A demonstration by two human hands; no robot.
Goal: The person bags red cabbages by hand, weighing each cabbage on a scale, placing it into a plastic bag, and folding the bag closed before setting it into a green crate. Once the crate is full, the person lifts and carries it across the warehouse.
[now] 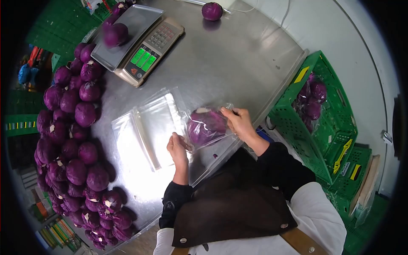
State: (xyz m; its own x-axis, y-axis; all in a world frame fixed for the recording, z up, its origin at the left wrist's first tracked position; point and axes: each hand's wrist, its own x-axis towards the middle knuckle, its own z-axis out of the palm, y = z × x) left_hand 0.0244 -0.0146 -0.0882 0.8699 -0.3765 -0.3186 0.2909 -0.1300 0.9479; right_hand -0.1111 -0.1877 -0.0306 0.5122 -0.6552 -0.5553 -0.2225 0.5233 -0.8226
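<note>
A red cabbage (204, 129) lies inside a clear plastic bag (219, 138) near the front edge of the metal table. My right hand (241, 124) pinches the bag at its right end, thumb over the film. At the bag's left end, my left hand (178, 148) is closed on the film, its fingertips partly hidden. Flat clear bags (157, 114) are stacked on the table just beyond my left hand. A small purple scrap (215, 155) rests close to the table edge, below the bagged cabbage.
Many loose red cabbages (76, 171) are piled along the left side. A scale (146, 53) with lit green displays stands at the back, one cabbage (115, 35) over its pan. Another cabbage (212, 11) sits farther back. To the right, a green crate (344, 123) holds bagged cabbages.
</note>
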